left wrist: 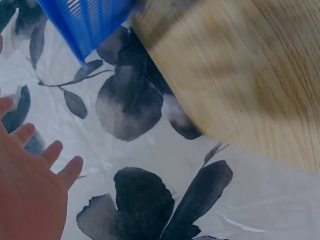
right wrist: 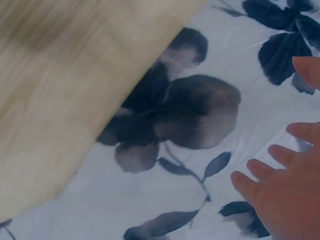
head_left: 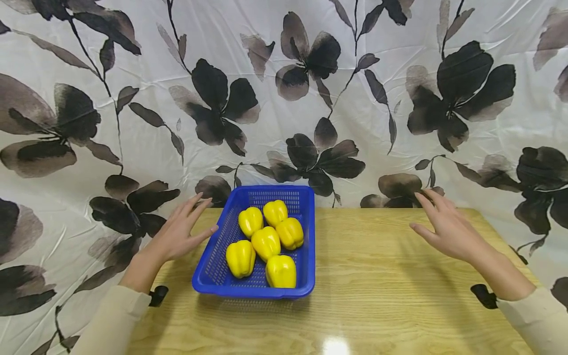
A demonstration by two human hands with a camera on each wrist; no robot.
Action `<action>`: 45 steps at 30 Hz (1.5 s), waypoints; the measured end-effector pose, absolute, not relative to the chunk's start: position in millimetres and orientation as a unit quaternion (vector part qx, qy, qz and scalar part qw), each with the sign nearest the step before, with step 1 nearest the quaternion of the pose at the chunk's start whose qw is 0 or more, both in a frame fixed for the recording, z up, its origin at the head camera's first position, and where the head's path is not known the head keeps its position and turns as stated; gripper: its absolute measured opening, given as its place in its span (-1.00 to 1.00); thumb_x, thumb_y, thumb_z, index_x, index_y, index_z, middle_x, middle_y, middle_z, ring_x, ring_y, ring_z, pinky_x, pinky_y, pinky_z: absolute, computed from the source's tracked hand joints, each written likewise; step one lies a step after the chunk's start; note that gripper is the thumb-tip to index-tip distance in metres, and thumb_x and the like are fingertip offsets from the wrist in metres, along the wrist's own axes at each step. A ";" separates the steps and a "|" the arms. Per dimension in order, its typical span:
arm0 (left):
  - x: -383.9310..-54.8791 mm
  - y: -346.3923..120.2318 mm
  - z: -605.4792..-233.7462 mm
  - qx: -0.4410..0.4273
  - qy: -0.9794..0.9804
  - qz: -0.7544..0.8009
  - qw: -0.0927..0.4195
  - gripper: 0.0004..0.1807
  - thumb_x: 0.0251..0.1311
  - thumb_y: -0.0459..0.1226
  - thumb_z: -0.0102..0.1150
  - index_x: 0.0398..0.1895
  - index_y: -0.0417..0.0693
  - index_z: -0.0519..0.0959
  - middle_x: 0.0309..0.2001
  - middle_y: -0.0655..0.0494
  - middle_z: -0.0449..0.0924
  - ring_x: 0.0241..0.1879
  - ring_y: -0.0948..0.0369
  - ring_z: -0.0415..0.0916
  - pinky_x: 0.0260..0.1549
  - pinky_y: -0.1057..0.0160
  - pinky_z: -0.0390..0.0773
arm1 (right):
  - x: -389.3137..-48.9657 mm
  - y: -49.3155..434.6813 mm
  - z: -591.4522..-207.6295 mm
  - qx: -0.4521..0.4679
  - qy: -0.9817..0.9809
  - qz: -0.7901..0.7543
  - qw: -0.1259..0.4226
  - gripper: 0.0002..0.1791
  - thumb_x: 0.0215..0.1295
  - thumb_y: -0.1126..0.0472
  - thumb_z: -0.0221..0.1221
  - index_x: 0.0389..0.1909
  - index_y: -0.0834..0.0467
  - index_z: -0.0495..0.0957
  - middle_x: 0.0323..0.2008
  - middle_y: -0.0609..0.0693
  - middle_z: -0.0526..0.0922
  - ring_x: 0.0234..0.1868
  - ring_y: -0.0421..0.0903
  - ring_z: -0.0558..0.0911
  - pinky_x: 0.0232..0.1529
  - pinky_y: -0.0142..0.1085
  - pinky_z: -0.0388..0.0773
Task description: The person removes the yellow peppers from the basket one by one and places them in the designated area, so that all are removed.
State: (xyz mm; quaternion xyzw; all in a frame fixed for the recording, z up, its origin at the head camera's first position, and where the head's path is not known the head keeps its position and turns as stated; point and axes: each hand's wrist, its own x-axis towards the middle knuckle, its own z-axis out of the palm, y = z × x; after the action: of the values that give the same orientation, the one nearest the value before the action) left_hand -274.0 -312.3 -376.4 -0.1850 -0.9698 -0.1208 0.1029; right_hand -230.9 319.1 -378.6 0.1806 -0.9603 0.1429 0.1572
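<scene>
Between the hands, a perforated plastic basket (head_left: 306,236) holds glossy smooth peppers (head_left: 266,242); beneath lies a varnished wood worktop (head_left: 381,276); behind hangs creased sheeny cloth (head_left: 146,148).

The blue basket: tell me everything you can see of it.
The basket is a rectangular tray of bright blue plastic, its walls and floor perforated in a fine mesh, with a smooth rolled rim. It sits flat on the table, towards the left and near the far edge. Six yellow peppers lie inside. The left hand hovers open beside its left wall; whether it touches cannot be told. The left wrist view shows one corner.
</scene>
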 end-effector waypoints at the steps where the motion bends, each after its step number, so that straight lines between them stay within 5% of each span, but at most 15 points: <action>1: -273.5 -311.5 -376.5 -0.186 -0.969 -0.125 0.103 -0.10 0.37 0.25 0.09 0.65 0.12 0.09 0.65 -0.05 -0.14 0.52 -0.33 -0.05 0.26 -0.58 0.09 | -230.9 316.5 -377.4 0.183 -0.959 0.150 0.154 -0.12 0.43 0.02 0.26 0.57 0.30 0.08 0.50 0.43 0.08 0.42 0.54 0.15 0.23 0.48 0.18; 17: -257.3 -309.6 -378.5 -0.219 -0.947 -0.205 0.120 -0.04 0.28 0.09 0.33 0.65 0.19 0.07 0.62 -0.10 -0.03 0.53 -0.25 -0.01 0.27 -0.54 0.13 | -229.6 279.0 -363.3 0.209 -0.946 0.223 0.109 -0.17 0.47 0.02 0.22 0.56 0.32 0.11 0.52 0.38 0.07 0.46 0.49 0.12 0.25 0.45 0.19; 45: -222.6 -307.1 -389.9 -0.220 -0.936 -0.263 0.073 -0.17 0.39 -0.01 0.27 0.61 0.03 0.15 0.57 -0.17 0.08 0.50 -0.28 0.05 0.24 -0.55 0.17 | -239.1 191.2 -369.7 0.287 -0.907 0.300 0.063 -0.26 0.45 0.07 0.24 0.54 0.20 0.22 0.47 0.19 0.29 0.45 0.23 0.35 0.38 0.23 0.32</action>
State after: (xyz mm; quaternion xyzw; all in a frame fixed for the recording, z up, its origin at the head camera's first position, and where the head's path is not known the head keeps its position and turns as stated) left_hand -222.6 -307.1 -389.9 -0.2202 -0.9364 -0.2632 0.0731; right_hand -239.1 191.2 -369.7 0.2873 -0.9075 0.3001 0.0627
